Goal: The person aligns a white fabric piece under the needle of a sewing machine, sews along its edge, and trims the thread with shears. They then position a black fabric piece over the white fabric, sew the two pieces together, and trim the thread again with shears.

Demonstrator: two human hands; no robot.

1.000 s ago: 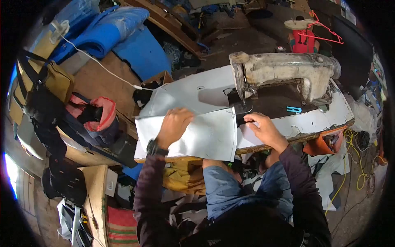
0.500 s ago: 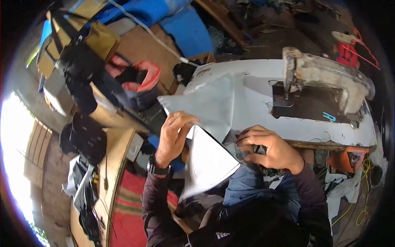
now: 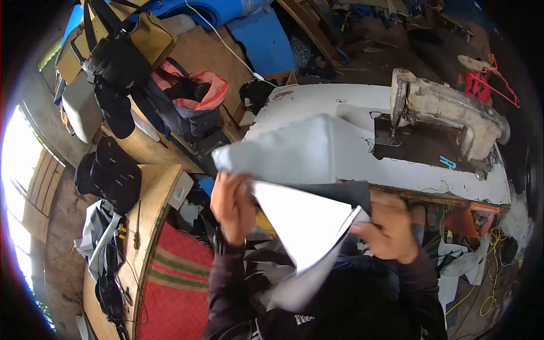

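Between my hands hangs a folded sheet of material (image 3: 303,221), grey on its far side and white on the side facing me. My left hand (image 3: 231,207) is closed on its left edge, near a pointed corner. Fingers of my right hand (image 3: 388,226) pinch the right end, where the white layer curls and a dark grey strip (image 3: 354,194) shows behind it. The grey part (image 3: 283,150) of the sheet overlaps the white table (image 3: 374,167) in this view. Both hands and the lower flap are blurred by motion.
A worn sewing machine (image 3: 450,105) stands on the table's right side, with a light-blue clip (image 3: 447,162) beside it. Leftward, a wooden bench (image 3: 161,192) carries black caps (image 3: 113,175) and cables. Bags (image 3: 122,62) lie behind it. An orange pouch (image 3: 470,220) hangs below the table edge.
My right hand has moved down and right, now pinching the sheet's end. The sheet is stretched wider, with its white flap swung toward me. My left hand has shifted slightly down.
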